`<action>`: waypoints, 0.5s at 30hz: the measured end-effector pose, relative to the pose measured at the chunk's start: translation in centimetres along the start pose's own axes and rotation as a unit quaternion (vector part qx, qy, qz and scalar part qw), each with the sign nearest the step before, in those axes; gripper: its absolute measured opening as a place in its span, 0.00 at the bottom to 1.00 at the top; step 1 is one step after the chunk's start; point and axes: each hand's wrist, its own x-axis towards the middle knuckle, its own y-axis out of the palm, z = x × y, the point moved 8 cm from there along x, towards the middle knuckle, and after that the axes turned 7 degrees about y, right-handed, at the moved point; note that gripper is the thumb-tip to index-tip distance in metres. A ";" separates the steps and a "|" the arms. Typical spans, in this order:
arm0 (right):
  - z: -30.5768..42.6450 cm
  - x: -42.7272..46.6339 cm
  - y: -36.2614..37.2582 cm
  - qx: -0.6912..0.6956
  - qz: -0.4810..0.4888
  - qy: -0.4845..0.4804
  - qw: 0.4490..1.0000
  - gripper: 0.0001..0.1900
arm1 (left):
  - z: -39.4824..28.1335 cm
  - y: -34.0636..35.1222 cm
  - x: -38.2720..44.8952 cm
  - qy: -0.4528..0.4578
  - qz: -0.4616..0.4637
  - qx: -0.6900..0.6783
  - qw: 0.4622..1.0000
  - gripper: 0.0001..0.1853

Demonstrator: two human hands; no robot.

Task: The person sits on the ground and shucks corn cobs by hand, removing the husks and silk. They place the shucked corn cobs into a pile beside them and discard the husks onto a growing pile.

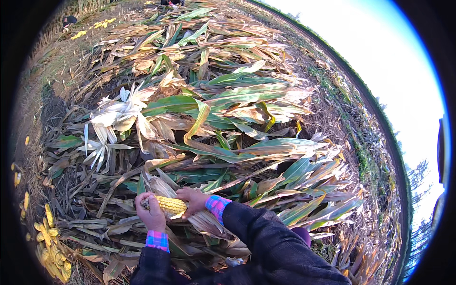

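A yellow ear of corn (170, 206) lies across both hands, its kernels largely bare. Around its dark-tipped left end, my left hand (151, 212) is closed, thumb on top. My right hand (192, 200) grips the other end, where pale husk (210, 221) is peeled back and hangs below the wrist. More dry husk (160, 187) stands up just behind the ear. Cut corn stalks and leaves, brown and green, spread under and beyond both hands.
A pile of husked corn ears (53, 249) lies on the ground at lower left. White opened husks (114, 121) rest on the stalks ahead. Farther off are small groups of yellow ears (103, 23) and a person (172, 3) at the top edge.
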 end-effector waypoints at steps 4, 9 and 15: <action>0.5 0.8 1.1 -0.010 -0.079 -0.034 0.996 0.29 | 2.4 -0.5 0.5 -0.119 -0.050 -0.080 0.988 0.06; -0.4 -0.3 3.3 0.015 -0.127 -0.019 0.992 0.26 | 0.5 2.6 0.9 -0.104 0.091 -0.287 0.948 0.13; -1.0 1.5 7.4 -0.201 -0.111 -0.005 0.973 0.24 | -8.1 10.1 -6.5 0.261 0.462 0.091 0.843 0.18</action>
